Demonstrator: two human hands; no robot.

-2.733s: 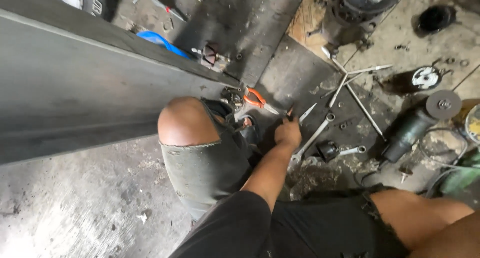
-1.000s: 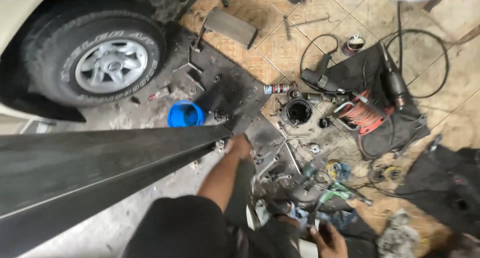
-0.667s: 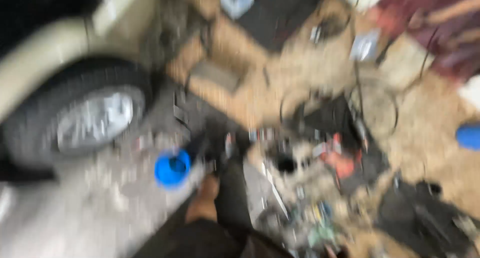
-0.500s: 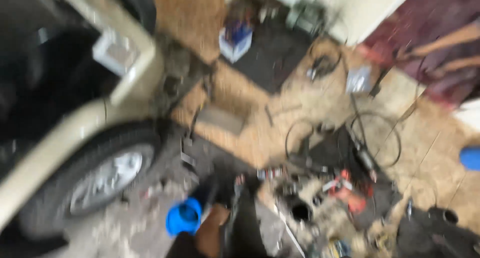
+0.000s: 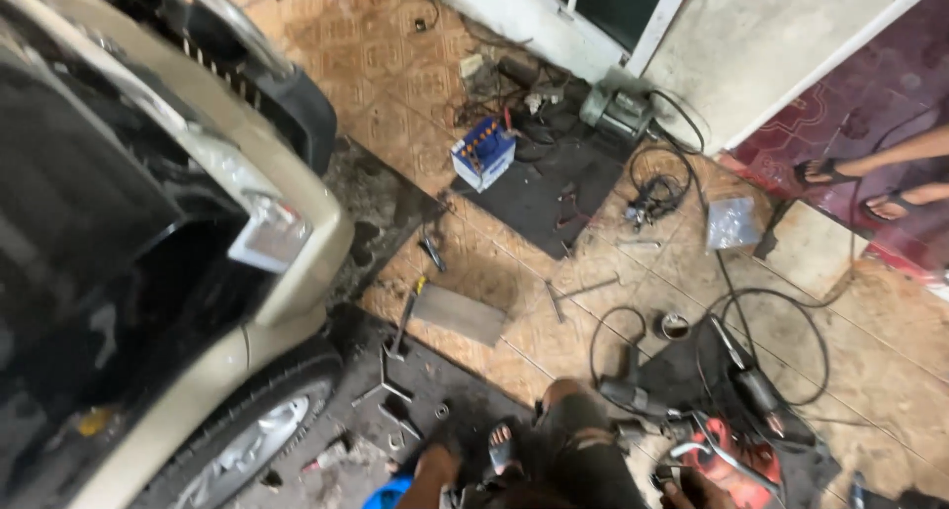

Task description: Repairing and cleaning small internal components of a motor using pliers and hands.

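- Your workshop floor (image 5: 465, 262) is patterned tile, a cream car (image 5: 148, 272) at its left edge.
- Your left hand (image 5: 435, 466) sits at the bottom edge; grip unclear.
- Your right hand (image 5: 704, 489) reaches the red tool (image 5: 736, 460), lying just right of it; whether it grips I cannot tell.

- 1 car (image 5: 119, 222), w/ 1 wheel (image 5: 247, 450) visible
- 1 blue-white battery box (image 5: 482, 153)
- 1 flat metal plate (image 5: 460, 314)
- 2 feet in sandals (image 5: 850, 188), other person
- 1 red tool (image 5: 736, 460)
- 1 plastic bag (image 5: 733, 222)
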